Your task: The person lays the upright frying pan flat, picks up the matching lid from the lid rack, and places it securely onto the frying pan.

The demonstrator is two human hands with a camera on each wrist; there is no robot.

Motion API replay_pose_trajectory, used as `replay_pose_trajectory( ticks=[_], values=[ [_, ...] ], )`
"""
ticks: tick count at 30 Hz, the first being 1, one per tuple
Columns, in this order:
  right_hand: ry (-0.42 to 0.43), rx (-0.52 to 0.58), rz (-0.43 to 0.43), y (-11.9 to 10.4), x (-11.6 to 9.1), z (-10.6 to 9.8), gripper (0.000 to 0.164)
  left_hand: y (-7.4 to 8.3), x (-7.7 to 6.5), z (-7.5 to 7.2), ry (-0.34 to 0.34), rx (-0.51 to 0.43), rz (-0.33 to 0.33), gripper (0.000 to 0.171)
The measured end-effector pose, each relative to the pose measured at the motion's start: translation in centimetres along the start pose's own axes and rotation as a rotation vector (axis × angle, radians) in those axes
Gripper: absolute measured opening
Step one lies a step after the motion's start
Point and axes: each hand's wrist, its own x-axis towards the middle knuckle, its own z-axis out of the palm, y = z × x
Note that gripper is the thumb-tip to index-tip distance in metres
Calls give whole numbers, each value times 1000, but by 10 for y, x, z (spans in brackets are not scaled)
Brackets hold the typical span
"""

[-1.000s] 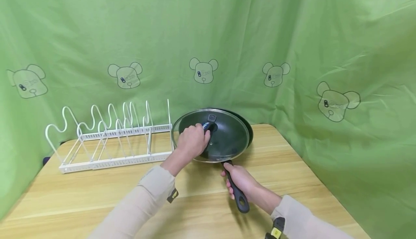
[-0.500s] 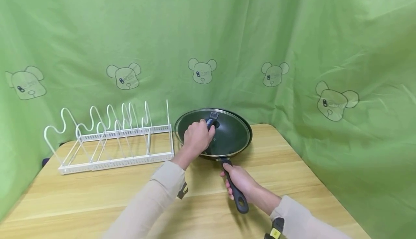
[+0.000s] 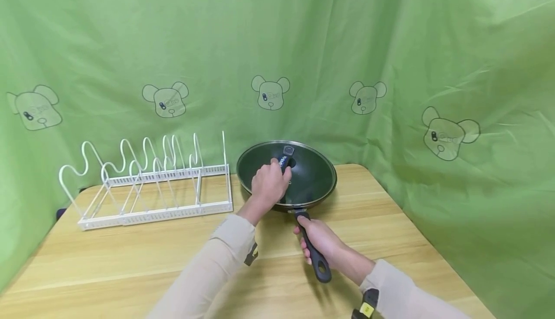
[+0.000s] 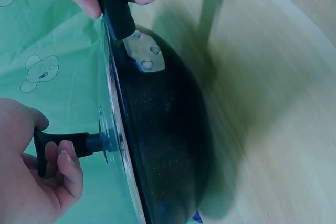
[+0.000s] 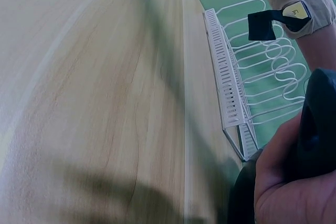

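Observation:
A black pan [image 4: 163, 129] with a long handle [image 3: 321, 267] stands toward the back of the table. Its round glass lid [image 3: 311, 177] with a metal rim sits over the pan's mouth, rim against rim. My left hand [image 3: 270, 182] grips the lid's black knob handle [image 4: 81, 142], fingers curled round it in the left wrist view. My right hand [image 3: 323, 242] holds the pan's handle near the pan, thumb on top. In the right wrist view, that hand [image 5: 299, 198] is partly cut off at the lower right edge.
A white wire pan rack [image 3: 156, 214] stands left of the pan, close to it, with several upright loops. The wooden table [image 3: 130, 261] runs forward to me. Green curtain [image 3: 303, 44] hangs behind and along both sides.
My left hand has moved right with the lid, which was offset to the left of the pan and now lines up over it. The right hand keeps its hold on the pan's handle.

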Motion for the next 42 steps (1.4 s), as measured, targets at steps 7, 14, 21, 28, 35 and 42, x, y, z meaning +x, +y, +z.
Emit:
replay_pose_trajectory(
  ticks=[7,14,21,28,35,42],
  values=[
    [1,4,-3,1,0,-1,42,-1,-1,2,-6,-67,-17,37],
    [3,21,-7,3,0,0,42,-6,2,-1,-23,-164,14,31],
    [0,7,-10,1,-1,3,42,-13,9,-15,-150,-294,-14,29],
    [6,-7,-21,-1,-1,4,42,-22,19,-31,-286,-423,-99,32],
    [2,-14,-13,1,-1,1,41,-24,22,-37,-309,-370,-129,50],
    [-2,-21,-18,0,0,0,43,-3,10,-17,-49,218,94,39]
  ],
)
